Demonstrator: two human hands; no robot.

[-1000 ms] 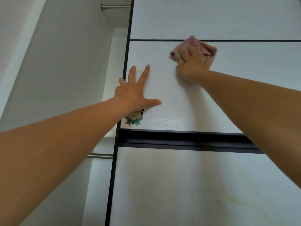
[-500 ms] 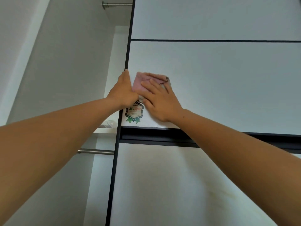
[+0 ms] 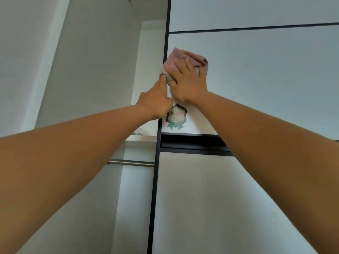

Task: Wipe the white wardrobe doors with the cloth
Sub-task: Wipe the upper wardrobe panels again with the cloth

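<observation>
The white wardrobe door (image 3: 266,85) fills the right side, framed in black. A pink cloth (image 3: 177,56) lies flat against its middle panel, close to the left edge. My right hand (image 3: 189,83) presses the cloth to the panel with spread, fairly straight fingers. My left hand (image 3: 156,104) grips the door's left edge just below the cloth. Its thumb lies up along the front and touches the cloth's lower corner, and its other fingers are hidden behind the edge. A green and black badge sticker (image 3: 176,116) sits under both hands.
A dark recessed handle strip (image 3: 192,143) crosses the door below the sticker. Left of the door the wardrobe stands open, showing a metal hanging rail (image 3: 131,163), a white shelf (image 3: 141,138) and the white side wall (image 3: 82,70).
My right hand carried the cloth from the upper middle of the panel down to the left edge, then slightly up. My left hand left the panel face and took the door's edge.
</observation>
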